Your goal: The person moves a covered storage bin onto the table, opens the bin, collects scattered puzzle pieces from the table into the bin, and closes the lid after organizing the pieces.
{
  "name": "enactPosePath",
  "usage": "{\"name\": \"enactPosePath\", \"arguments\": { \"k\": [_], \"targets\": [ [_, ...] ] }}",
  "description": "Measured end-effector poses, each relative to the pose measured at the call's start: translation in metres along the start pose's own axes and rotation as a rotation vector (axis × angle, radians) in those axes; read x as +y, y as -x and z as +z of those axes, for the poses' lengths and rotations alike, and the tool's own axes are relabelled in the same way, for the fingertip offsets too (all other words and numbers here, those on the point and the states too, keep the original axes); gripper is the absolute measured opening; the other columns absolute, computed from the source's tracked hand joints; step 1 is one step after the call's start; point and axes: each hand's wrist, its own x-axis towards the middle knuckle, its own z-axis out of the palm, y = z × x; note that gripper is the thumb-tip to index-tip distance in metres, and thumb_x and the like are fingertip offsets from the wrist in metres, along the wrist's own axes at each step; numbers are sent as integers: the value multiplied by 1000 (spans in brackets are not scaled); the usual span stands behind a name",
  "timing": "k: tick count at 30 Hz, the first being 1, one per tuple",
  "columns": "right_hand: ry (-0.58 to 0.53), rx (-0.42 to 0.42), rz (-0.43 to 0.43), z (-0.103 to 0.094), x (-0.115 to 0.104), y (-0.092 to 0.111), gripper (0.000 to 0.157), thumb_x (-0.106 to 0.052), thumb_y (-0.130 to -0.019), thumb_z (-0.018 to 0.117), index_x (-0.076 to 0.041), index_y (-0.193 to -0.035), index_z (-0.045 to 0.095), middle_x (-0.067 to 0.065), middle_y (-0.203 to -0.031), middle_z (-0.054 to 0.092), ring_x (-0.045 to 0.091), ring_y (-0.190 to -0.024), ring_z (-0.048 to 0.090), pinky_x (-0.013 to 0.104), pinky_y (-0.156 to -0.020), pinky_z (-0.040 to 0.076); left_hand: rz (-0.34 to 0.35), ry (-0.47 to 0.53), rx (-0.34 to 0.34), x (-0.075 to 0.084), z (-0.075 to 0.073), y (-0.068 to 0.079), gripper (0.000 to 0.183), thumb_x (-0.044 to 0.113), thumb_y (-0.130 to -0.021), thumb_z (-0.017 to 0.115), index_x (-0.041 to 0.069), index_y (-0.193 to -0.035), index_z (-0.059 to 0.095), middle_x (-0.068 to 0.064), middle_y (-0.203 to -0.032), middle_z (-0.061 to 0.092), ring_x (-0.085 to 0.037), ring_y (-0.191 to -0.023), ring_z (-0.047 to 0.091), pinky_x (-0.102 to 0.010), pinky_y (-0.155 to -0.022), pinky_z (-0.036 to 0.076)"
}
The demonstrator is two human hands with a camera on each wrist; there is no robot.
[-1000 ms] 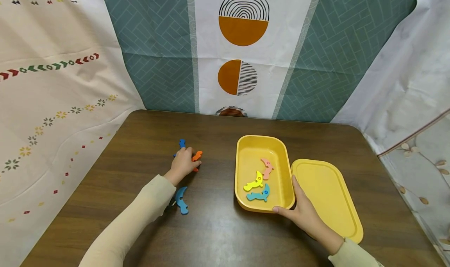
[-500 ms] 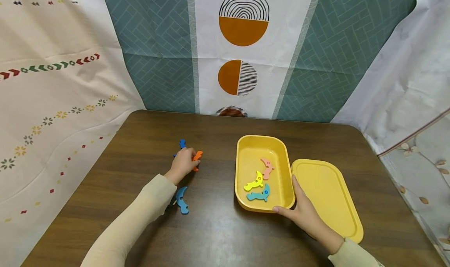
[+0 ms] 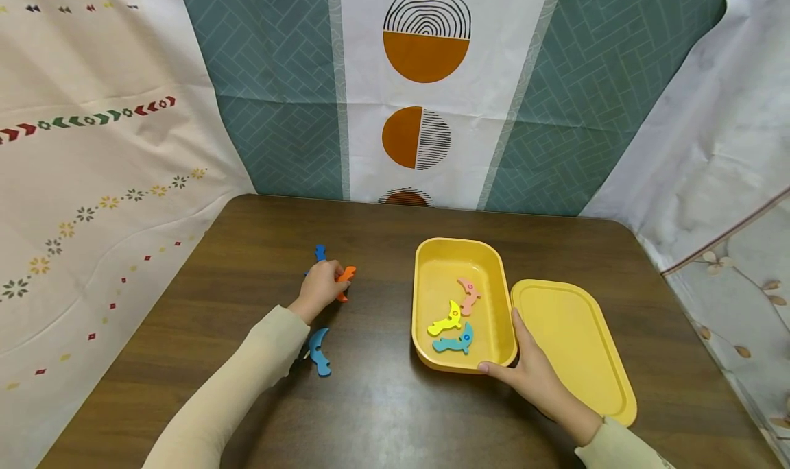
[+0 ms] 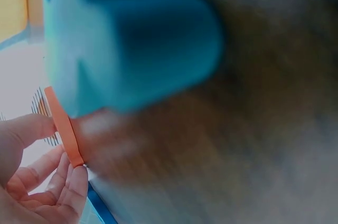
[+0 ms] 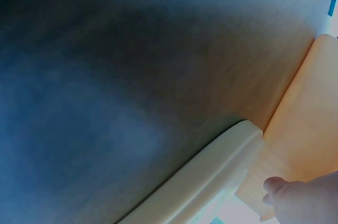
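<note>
My left hand (image 3: pixel 319 291) pinches an orange curved flat toy piece (image 3: pixel 348 274) on the table's left half; in the left wrist view the thumb and fingertips (image 4: pixel 79 179) meet the edges of the orange piece (image 4: pixel 64 126). Just beyond that hand lies a dark blue piece (image 3: pixel 320 252), partly hidden by it. A lighter blue crescent-like piece (image 3: pixel 319 354) rests beside the left wrist. My right hand (image 3: pixel 535 373) holds the near right corner of a yellow plastic box (image 3: pixel 441 267), thumb and fingers spread around it. Inside are pink (image 3: pixel 469 296), yellow (image 3: pixel 446 321) and teal pieces (image 3: pixel 455 339).
A flat yellow lid (image 3: pixel 580 345) lies right of the box, partly under the right hand and forearm. Something large, teal and blurred (image 4: pixel 132 49) fills the upper left wrist view. Patterned cloths (image 3: pixel 278 105) hang around the brown wooden table (image 3: pixel 382 414).
The left fingers have shifted slightly around the orange piece, which stays almost in place. The right hand and the box have stayed where they were.
</note>
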Motion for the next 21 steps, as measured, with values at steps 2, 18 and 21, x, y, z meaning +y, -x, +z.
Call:
{"name": "enactPosePath", "arguments": {
  "k": [2,18,21],
  "targets": [
    [-2,2,-7,0,0,0,117,-39,-75,79,2,-151,0,26,-156,8,44,-142,16,58,-110,21,0,7,2,-1,0,0,21,15,-85,71,-2,-95,64,-15,-86,61,-23,-71,58,-30,-59,50],
    [1,-1,3,0,0,0,116,-39,-75,79,2,-151,0,27,-156,8,44,-141,15,58,-110,21,21,97,-32,0,-2,5,18,9,-84,71,-3,-95,65,-16,-86,65,-19,-65,60,-27,-58,51],
    [3,1,-2,0,-1,0,116,-38,-75,79,2,-151,1,27,-156,8,44,-141,16,58,-110,21,28,119,-30,1,-2,6,18,8,-84,70,-4,-96,66,-16,-86,66,-17,-63,59,-27,-57,52]
  ]
}}
